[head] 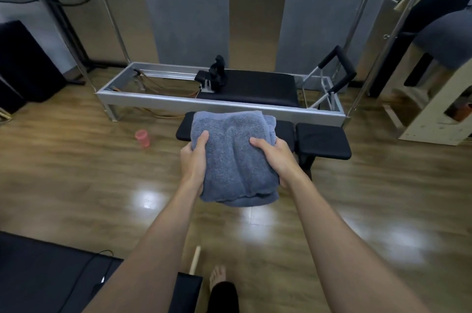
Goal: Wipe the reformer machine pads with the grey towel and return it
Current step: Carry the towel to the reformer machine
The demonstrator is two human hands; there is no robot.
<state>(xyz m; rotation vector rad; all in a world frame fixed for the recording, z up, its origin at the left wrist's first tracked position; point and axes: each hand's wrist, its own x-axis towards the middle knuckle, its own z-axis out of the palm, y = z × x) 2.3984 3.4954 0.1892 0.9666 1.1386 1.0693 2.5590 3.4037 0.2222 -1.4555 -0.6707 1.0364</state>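
A folded grey towel is held in the air in front of me, above the wooden floor. My left hand grips its left side and my right hand grips its right side, thumbs on top. Beyond it stands the reformer machine with a silver frame, a black carriage pad, black shoulder blocks and a padded foot bar at its right end. In front of the reformer is a low black padded bench, partly hidden by the towel.
A pink cup stands on the floor left of the bench. A black mat or pad lies at lower left, a wooden stick beside it. Wooden apparatus stands at right, a metal frame at left. My bare foot shows below.
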